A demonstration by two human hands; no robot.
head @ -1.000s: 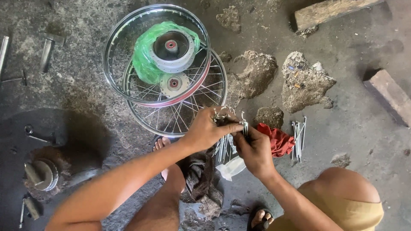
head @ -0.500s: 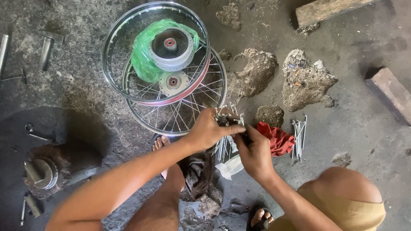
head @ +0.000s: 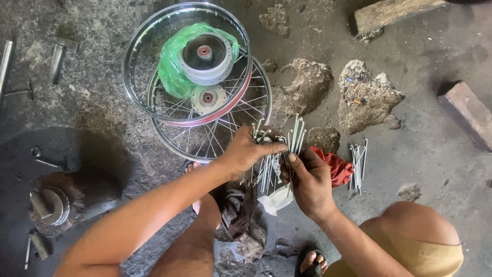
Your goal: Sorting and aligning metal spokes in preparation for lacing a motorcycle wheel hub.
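Spokes (head: 271,154) stand bunched between both hands, long axes roughly upright. Left hand (head: 248,151) fingers wrap the bundle's upper part; right hand (head: 307,182) fingers pinch it just below, beside the red rag (head: 338,166).

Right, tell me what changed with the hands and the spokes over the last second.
Little changed. The left hand and right hand still grip the bundle of spokes together; the fingers shifted slightly and the spoke tips now fan out a bit higher above the hands. The stacked wheel rims, the hub in green plastic, the red rag and the loose spokes on the floor stayed put.
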